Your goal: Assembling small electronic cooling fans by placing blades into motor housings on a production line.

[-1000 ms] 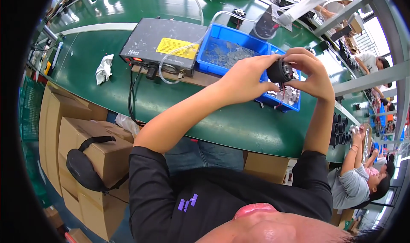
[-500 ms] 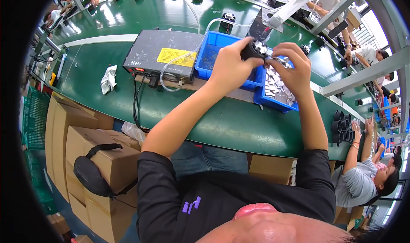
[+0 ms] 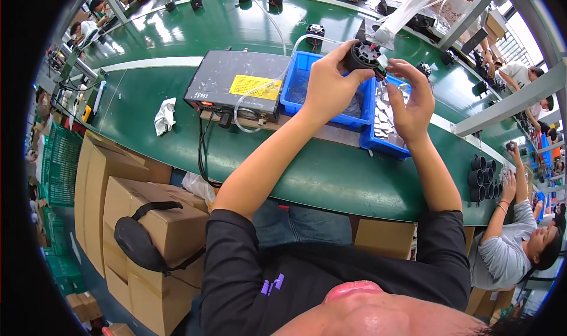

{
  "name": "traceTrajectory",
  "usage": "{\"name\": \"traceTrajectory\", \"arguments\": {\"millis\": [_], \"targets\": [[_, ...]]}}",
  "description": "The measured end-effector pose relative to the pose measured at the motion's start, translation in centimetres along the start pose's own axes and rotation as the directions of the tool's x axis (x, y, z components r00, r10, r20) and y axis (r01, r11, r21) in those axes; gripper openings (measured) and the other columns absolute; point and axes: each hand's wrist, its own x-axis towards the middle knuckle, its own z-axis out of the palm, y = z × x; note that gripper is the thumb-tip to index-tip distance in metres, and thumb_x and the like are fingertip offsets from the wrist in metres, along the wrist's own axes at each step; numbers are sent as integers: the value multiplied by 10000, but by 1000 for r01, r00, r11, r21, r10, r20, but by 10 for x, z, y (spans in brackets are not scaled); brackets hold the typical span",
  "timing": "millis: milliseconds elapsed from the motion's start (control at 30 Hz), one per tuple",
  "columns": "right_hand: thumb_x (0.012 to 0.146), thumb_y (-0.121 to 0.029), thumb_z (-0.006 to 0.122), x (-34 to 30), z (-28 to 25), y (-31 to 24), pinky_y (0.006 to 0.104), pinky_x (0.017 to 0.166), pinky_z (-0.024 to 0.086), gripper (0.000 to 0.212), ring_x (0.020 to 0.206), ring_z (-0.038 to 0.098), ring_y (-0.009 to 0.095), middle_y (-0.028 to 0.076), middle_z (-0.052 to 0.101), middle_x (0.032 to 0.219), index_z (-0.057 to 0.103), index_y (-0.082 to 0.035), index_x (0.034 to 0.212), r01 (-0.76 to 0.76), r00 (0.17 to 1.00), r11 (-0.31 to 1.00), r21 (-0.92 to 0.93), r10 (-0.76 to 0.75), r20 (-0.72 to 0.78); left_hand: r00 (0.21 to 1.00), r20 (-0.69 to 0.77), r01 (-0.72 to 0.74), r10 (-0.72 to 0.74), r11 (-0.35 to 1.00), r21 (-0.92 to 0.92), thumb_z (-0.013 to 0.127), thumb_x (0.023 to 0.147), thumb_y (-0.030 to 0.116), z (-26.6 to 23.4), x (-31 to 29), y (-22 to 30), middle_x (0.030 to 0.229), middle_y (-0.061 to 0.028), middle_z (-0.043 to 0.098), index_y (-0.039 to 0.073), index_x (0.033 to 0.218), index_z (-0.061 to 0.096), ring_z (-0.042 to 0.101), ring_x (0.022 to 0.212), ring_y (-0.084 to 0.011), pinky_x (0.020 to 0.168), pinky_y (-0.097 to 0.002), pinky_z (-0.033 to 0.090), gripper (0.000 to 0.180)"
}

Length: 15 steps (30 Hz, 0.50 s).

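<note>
My left hand grips a black round motor-like part by its sides, raised above the blue bins. Its top shows dark and silvery segments. Close beside the part, my right hand has thumb and fingertips curled together at its right edge. Something small is between or next to those fingertips; I cannot make out what. Below the right hand, a blue bin holds many small silver-white metal pieces. To its left is another blue bin, partly hidden by my left hand and wrist.
A grey box-shaped device with a yellow label, cables and a clear tube sits left of the bins. Farther left lies a crumpled white cloth. Black cups stand at right near a co-worker. Cardboard boxes are stacked at lower left.
The view has shifted slightly. My left hand has turned the black part so its top shows more. My right fingers have shifted at its edge. The co-worker at right has raised a hand holding a dark object.
</note>
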Motion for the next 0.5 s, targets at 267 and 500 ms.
{"name": "traceTrajectory", "arguments": {"millis": [267,500], "targets": [[883,-28,644,-2,2,8,442,1209,423,415,1356,616,344,225,653,1489,494,-46,1269,-136,981,963,235,98,167,997,-69,27,-29,999,-33,808,856,-101,-10,3,-7,1257,-192,772,-89,1476,598,751,1104,-197,1034,-298,605,655],[852,-41,648,5,1,7,441,1212,409,423,1383,592,349,227,634,1512,500,-54,1248,-191,965,883,429,88,248,991,-130,-16,12,1000,-26,824,841,-105,-12,1,-3,1276,-187,755,-66,1489,593,740,1113,-206,1044,-306,596,688]]}}
